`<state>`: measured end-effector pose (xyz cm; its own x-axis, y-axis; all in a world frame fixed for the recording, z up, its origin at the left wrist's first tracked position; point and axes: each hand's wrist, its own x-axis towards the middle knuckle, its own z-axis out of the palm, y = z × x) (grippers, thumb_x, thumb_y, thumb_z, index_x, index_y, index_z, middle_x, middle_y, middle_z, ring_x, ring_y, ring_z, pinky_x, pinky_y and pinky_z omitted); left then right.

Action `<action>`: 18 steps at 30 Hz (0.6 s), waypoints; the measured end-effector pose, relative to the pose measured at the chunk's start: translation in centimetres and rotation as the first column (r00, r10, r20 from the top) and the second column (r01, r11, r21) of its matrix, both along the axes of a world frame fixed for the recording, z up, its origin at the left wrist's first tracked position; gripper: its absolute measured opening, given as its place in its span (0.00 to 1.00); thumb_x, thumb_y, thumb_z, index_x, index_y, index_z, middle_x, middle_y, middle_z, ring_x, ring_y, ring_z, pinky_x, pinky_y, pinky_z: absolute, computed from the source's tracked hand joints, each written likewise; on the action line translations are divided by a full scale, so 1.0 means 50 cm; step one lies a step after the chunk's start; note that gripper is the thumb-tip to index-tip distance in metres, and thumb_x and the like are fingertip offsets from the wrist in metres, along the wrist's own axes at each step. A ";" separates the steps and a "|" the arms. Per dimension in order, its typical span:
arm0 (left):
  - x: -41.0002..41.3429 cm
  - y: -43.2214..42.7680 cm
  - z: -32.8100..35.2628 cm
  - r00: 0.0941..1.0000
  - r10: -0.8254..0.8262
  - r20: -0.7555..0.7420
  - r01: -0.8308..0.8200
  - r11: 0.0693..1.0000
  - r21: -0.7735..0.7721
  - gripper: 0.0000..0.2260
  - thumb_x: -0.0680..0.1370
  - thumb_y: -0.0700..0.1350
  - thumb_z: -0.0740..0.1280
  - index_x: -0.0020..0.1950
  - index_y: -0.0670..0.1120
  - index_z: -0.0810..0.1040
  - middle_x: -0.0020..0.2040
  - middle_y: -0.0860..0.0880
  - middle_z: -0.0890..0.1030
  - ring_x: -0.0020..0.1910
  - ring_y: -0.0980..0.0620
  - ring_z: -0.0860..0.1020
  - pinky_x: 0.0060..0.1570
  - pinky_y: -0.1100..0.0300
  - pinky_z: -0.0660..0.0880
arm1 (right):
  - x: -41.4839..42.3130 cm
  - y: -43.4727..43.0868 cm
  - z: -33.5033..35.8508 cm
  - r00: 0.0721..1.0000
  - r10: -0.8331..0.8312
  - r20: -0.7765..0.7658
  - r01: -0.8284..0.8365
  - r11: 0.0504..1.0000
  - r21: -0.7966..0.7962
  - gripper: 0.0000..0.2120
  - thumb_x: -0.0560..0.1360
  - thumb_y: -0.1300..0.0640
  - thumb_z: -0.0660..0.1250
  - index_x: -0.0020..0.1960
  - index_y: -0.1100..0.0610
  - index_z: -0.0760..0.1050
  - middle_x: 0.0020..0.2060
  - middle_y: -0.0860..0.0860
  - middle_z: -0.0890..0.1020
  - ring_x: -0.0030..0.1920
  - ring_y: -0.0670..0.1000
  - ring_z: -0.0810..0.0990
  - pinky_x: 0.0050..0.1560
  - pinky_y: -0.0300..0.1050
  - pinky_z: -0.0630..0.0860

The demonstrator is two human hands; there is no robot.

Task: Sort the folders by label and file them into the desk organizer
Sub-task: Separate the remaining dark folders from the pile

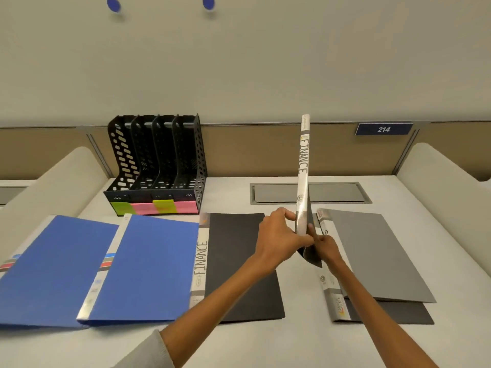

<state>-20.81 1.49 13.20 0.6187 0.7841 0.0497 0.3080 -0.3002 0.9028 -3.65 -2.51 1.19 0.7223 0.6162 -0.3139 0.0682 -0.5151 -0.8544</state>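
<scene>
Between both hands' fingers: upright FINANCE folder.
Left hand and right hand pinch its lower end closed above tabletop.

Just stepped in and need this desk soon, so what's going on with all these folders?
A person is sorting folders. Both hands, left hand and right hand, hold a black folder upright, spine reading FINANCE. The black desk organizer at the back looks empty. Lying flat on the desk: two blue folders, another black FINANCE folder, and a grey folder stacked on a dark one.
</scene>
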 end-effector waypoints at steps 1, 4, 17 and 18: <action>-0.023 0.015 -0.012 1.000 0.015 -0.013 -0.015 0.999 -0.037 0.23 0.62 0.46 0.78 0.52 0.51 0.72 0.40 0.49 0.83 0.34 0.53 0.83 0.34 0.61 0.82 | -0.008 0.008 -0.005 0.999 -0.037 -0.036 0.037 0.999 -0.004 0.34 0.75 0.32 0.57 0.57 0.62 0.78 0.49 0.55 0.79 0.50 0.56 0.79 0.54 0.50 0.76; -0.094 0.055 -0.051 0.999 0.035 -0.031 -0.039 0.988 -0.151 0.21 0.64 0.43 0.78 0.51 0.51 0.72 0.42 0.48 0.84 0.38 0.52 0.84 0.36 0.56 0.83 | -0.038 0.018 -0.026 0.971 -0.184 -0.153 0.189 0.982 0.017 0.32 0.72 0.33 0.65 0.64 0.56 0.70 0.53 0.50 0.73 0.56 0.58 0.75 0.54 0.50 0.72; -0.339 0.092 -0.235 0.931 0.235 -0.280 -0.334 0.856 -0.395 0.19 0.69 0.40 0.78 0.55 0.44 0.75 0.63 0.44 0.79 0.52 0.45 0.82 0.45 0.54 0.83 | -0.192 0.011 -0.160 0.964 -0.188 -0.189 0.191 0.982 -0.001 0.29 0.65 0.46 0.79 0.59 0.60 0.76 0.53 0.54 0.81 0.54 0.58 0.79 0.59 0.56 0.77; -0.350 0.091 -0.243 0.926 0.239 -0.291 -0.342 0.857 -0.386 0.19 0.69 0.40 0.78 0.56 0.44 0.76 0.64 0.45 0.78 0.52 0.45 0.82 0.43 0.57 0.83 | -0.205 0.009 -0.163 0.967 -0.192 -0.166 0.191 0.981 -0.020 0.29 0.65 0.47 0.79 0.59 0.61 0.76 0.53 0.55 0.81 0.54 0.59 0.79 0.59 0.58 0.78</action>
<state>-38.31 6.04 1.03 0.3127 0.8424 -0.4389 0.5301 0.2287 0.8165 -13.90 -2.08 -6.97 0.7639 0.4703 -0.4420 -0.1751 -0.5082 -0.8432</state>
